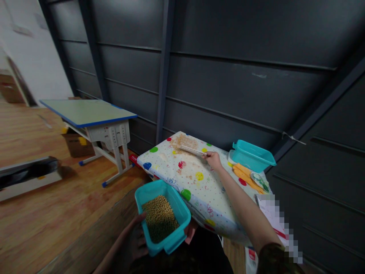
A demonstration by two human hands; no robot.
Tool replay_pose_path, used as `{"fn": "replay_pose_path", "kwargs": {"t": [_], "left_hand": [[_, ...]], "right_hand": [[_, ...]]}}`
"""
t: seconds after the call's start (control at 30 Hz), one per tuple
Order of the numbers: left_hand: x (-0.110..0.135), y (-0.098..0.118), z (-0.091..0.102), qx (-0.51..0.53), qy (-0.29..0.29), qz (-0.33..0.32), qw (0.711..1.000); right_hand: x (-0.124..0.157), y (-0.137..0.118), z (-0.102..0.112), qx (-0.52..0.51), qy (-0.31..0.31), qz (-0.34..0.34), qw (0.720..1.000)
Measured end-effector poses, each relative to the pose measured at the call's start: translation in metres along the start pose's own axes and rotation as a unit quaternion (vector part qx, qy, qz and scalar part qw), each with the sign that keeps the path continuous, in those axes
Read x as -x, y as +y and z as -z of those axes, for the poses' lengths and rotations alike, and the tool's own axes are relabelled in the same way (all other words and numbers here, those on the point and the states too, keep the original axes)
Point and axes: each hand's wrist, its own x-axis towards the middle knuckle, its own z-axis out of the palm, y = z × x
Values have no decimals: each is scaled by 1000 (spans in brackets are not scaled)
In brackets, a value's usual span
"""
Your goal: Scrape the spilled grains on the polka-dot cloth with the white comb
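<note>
My left hand [137,232] grips a teal plastic container [162,217] holding small tan beans [159,219], below the near left edge of the table. The table [196,186] wears a white cloth with coloured dots. My right hand [213,159] reaches across it, closed on a thin flat ruler-like stick [192,150]. The stick lies against a patch of scattered beans [184,142] at the table's far corner. A few more beans are spread in the middle of the cloth.
A second teal container [252,155] stands at the table's far right, beside an orange item [245,176] and papers [273,217]. A dark panelled wall [228,76] is behind. A blue-edged desk [88,112] stands on the wooden floor to the left.
</note>
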Motion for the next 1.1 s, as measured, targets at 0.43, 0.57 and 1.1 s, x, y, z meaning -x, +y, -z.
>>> {"fn": "replay_pose_path", "kwargs": {"t": [0.43, 0.57, 1.1], "left_hand": [[18, 4, -10, -41, -4, -8, 999], [8, 0, -5, -27, -1, -11, 1000], [14, 4, -5, -44, -15, -8, 999]], "right_hand": [[18, -9, 9, 12, -29, -27, 999], [25, -10, 16, 3, -57, -36, 998], [79, -56, 6, -287, -127, -155, 937]]}}
